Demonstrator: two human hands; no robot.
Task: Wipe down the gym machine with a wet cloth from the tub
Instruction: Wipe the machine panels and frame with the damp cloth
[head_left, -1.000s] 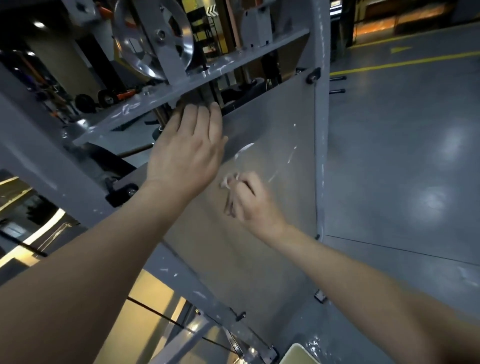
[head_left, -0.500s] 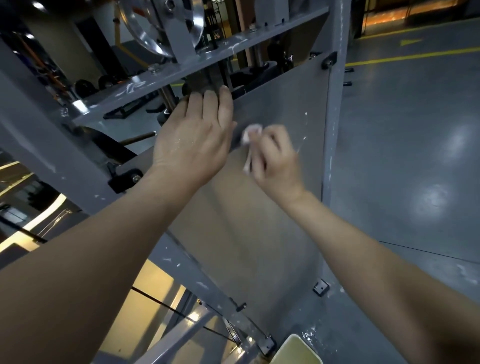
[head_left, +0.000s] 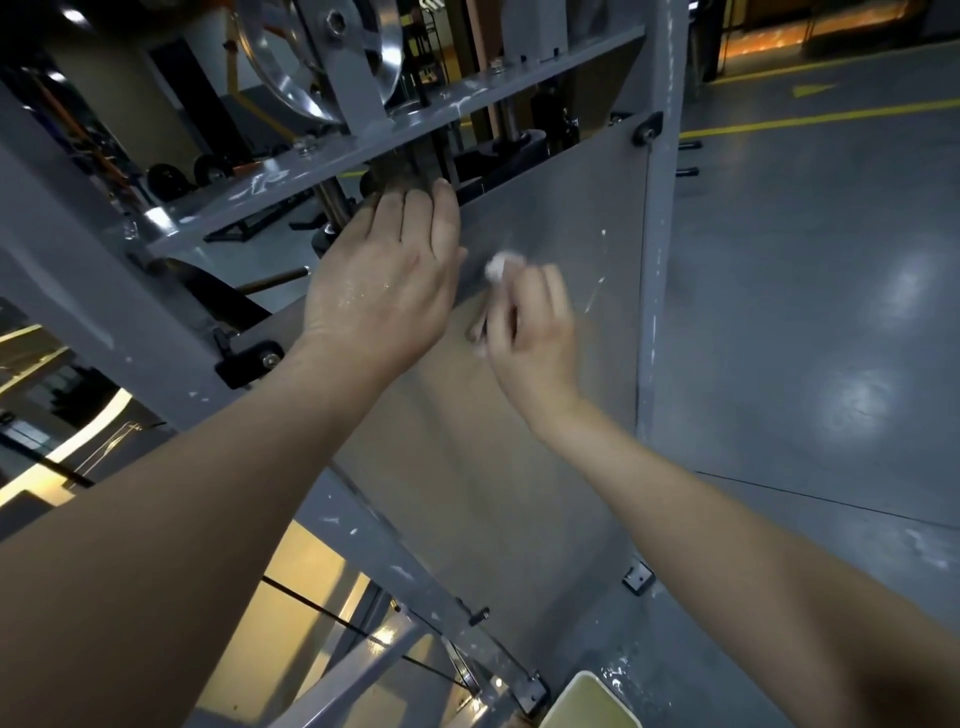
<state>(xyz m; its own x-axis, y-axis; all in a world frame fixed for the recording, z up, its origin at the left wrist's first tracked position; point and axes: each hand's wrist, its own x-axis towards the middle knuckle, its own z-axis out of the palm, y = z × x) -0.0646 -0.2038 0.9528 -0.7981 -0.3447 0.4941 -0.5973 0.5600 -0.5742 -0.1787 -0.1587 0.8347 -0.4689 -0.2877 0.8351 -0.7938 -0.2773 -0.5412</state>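
Gripping white cloth (head_left: 496, 267), your right hand (head_left: 535, 338) presses it against grey panel (head_left: 561, 197); your left hand (head_left: 384, 291), fingers extended, rests flat by panel's top edge; tub (head_left: 592, 706) below.

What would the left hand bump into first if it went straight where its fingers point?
The left hand would probably meet the grey crossbar above the panel; depth is unclear.

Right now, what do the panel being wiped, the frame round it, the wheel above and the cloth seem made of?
The panel: smooth glossy sheet, maybe acrylic; carries faint brownish reflections. The frame: grey painted metal, likely steel; paint flecked white. The wheel: bare polished metal; bright glints. The cloth: soft white fabric or paper, bunched in the right hand; blurred.
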